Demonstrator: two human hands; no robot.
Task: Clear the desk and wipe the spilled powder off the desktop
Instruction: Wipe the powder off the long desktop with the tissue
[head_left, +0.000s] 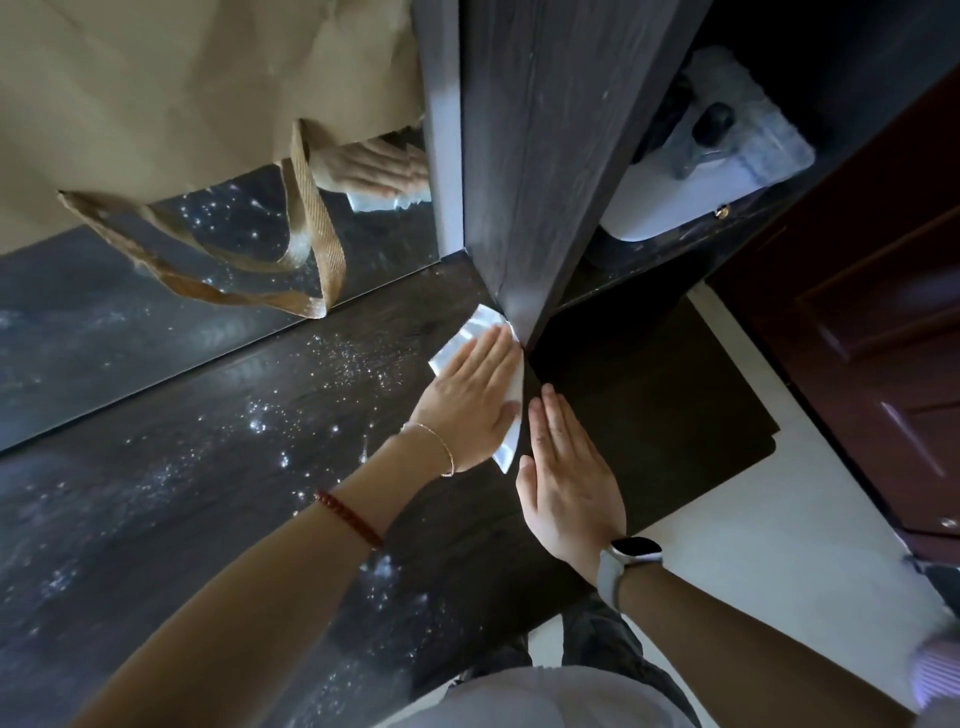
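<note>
So far, the wiping is only partly done. The left hand (475, 395) lies flat, fingers straight and together, pressing a white wipe (470, 338) onto the dark surface (171, 519). The wipe sits near the middle of the view, touching the foot of a tall dark panel (524, 171) at 12 o'clock. The right hand (563, 478) lies flat just beside it at 4 o'clock, fingers straight and together, holding nothing.

White powder (270, 421) still speckles the surface from 9 o'clock down to 7 o'clock, with more at 6 o'clock near the front edge. The patch right by the hands looks darker and cleaner, so I think that bit has been wiped.

A tan bag (171, 104) hangs at 11 o'clock, in front of a mirror (363, 244), with its straps dangling to the surface. No loose things lie on the surface, so the clearing looks finished. Most of the powder is still left to wipe.
</note>
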